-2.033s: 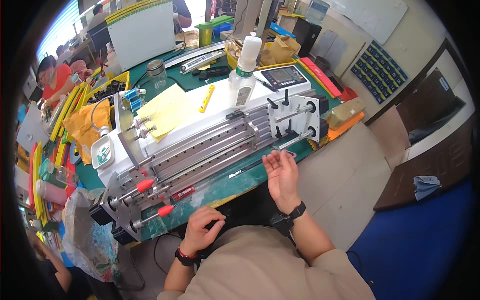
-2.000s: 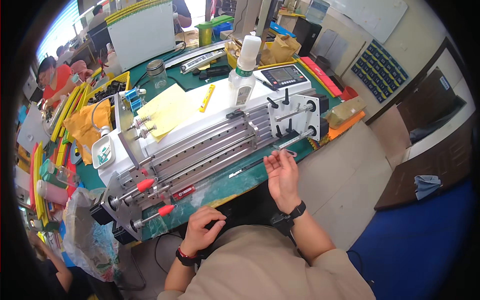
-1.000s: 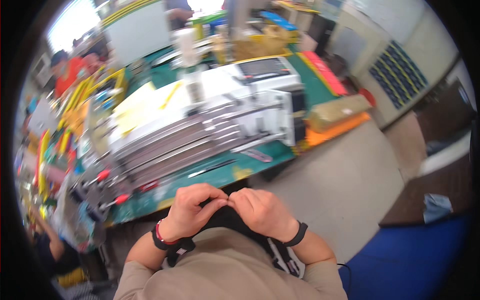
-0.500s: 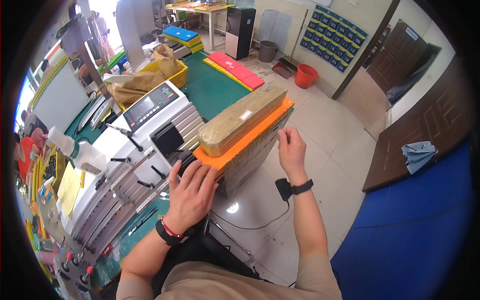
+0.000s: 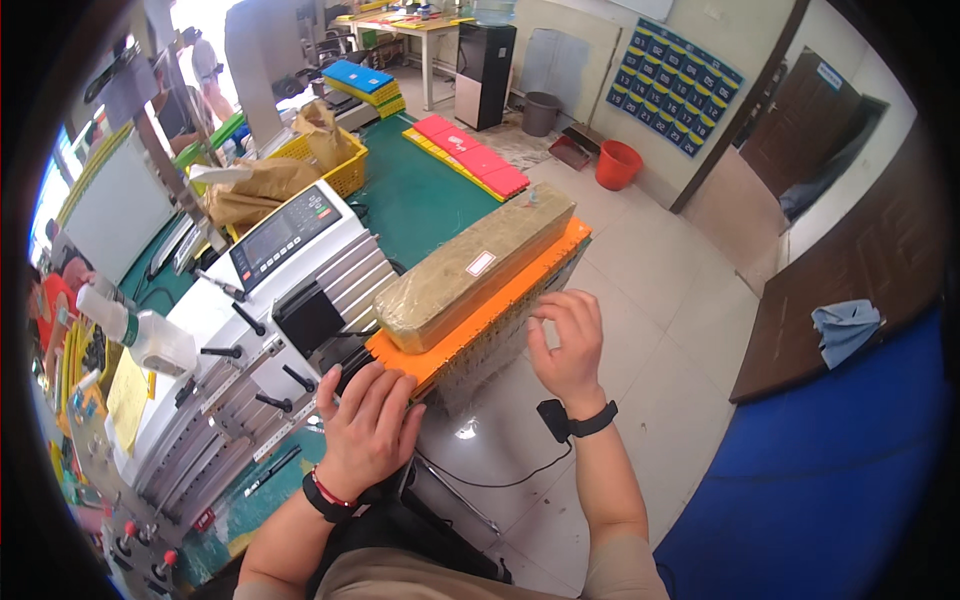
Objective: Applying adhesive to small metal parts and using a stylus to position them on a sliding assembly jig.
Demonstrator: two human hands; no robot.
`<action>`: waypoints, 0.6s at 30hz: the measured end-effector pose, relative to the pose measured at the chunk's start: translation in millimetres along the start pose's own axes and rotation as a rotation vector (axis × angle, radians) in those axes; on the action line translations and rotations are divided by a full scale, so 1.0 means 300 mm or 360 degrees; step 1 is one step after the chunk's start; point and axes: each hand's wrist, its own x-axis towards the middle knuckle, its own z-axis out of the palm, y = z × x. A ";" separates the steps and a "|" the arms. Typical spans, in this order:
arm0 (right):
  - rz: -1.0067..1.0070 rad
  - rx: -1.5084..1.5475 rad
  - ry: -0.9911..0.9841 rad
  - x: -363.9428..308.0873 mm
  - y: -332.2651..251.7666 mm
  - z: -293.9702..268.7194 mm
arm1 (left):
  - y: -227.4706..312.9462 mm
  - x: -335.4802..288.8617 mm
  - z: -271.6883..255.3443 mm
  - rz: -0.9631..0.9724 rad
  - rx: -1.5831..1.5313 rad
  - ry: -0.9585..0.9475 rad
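A long block wrapped in brown tape (image 5: pixel 470 270), with a small white label on top, lies along a stack of orange sheets (image 5: pixel 560 250). My left hand (image 5: pixel 365 425) is at the near end of the stack, palm down, fingers apart. Its fingertips are by the orange edge; I cannot tell whether they press on it. To the right of the stack my right hand (image 5: pixel 572 345) hovers with bent fingers and the thumb apart, nothing visible in it. Left of the stack stands a white machine (image 5: pixel 300 225) with a keypad, metal rails and black clamp levers (image 5: pixel 272 402).
Red sheets (image 5: pixel 470 155) and a yellow basket (image 5: pixel 345 172) with brown paper lie on the green tabletop (image 5: pixel 400 200). A white bottle (image 5: pixel 150 340) stands on the machine. A cable hangs from my right wristband (image 5: pixel 595 420). A red bucket (image 5: pixel 618 165) is on the tiled floor.
My right hand has moved down and toward the orange stack, its closed fingers loosening apart. My left hand has shifted slightly left and down. The view has tilted a little.
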 end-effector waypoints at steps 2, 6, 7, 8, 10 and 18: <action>-0.0041 0.0165 -0.0095 0.029 -0.024 0.023 | -0.001 -0.017 0.004 0.0001 0.0015 0.0014; 0.0000 0.0226 -0.0173 0.012 -0.010 0.052 | -0.001 -0.013 0.016 -0.0003 0.0024 -0.0007; 0.0009 0.0237 -0.0208 0.013 -0.008 0.054 | -0.002 -0.014 0.014 0.0004 0.0026 -0.0012; -0.0013 0.0242 -0.0209 0.011 -0.005 0.042 | 0.001 -0.012 0.013 -0.0008 0.0036 0.0005; 0.0082 0.0301 -0.0244 0.018 0.001 0.026 | 0.005 -0.007 0.014 0.0055 0.0036 0.0024; 0.0164 0.0387 -0.0292 0.018 0.009 0.054 | -0.011 -0.023 0.023 0.0040 0.0055 0.0013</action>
